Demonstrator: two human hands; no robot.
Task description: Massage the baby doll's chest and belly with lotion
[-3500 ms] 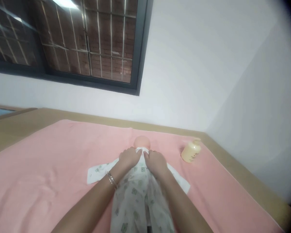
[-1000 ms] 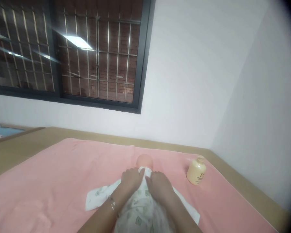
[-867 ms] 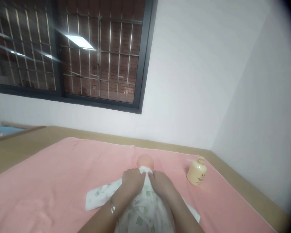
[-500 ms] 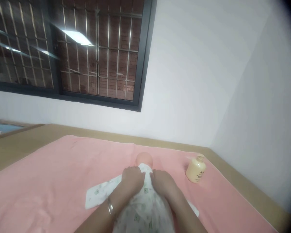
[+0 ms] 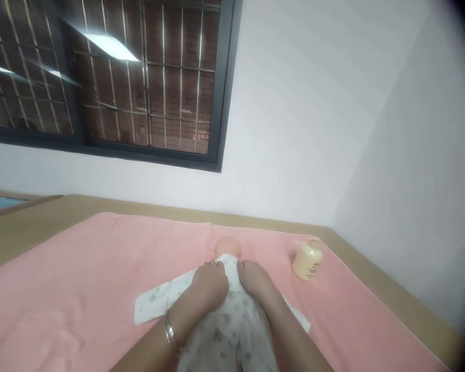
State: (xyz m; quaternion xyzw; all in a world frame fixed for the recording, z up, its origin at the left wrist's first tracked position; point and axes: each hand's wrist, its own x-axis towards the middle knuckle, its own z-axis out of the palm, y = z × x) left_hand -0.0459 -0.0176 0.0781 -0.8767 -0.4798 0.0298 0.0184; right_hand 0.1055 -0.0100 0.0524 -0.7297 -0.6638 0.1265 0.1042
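Note:
A baby doll lies on its back on a pink towel [image 5: 81, 289], its bald head [image 5: 228, 246] pointing away from me. It wears a white garment with small green prints [image 5: 228, 325]. My left hand [image 5: 209, 284], with a bracelet on the wrist, rests fingers-down on the doll's chest near the collar. My right hand [image 5: 256, 281] lies beside it on the other side of the chest. The fingers of both hands are curled onto the cloth at the neckline. One white sleeve [image 5: 155, 302] spreads flat to the left.
A pale yellow bottle [image 5: 307, 259] stands on the towel to the right of the doll. The towel covers a tan tabletop [image 5: 31, 219] set against white walls, with a corner at the right. A barred dark window [image 5: 139, 93] is above left.
Both hands have stayed on the doll's chest at the collar, with small shifts of the fingers. The view has tilted a little, so the scene sits slightly higher than half a second ago.

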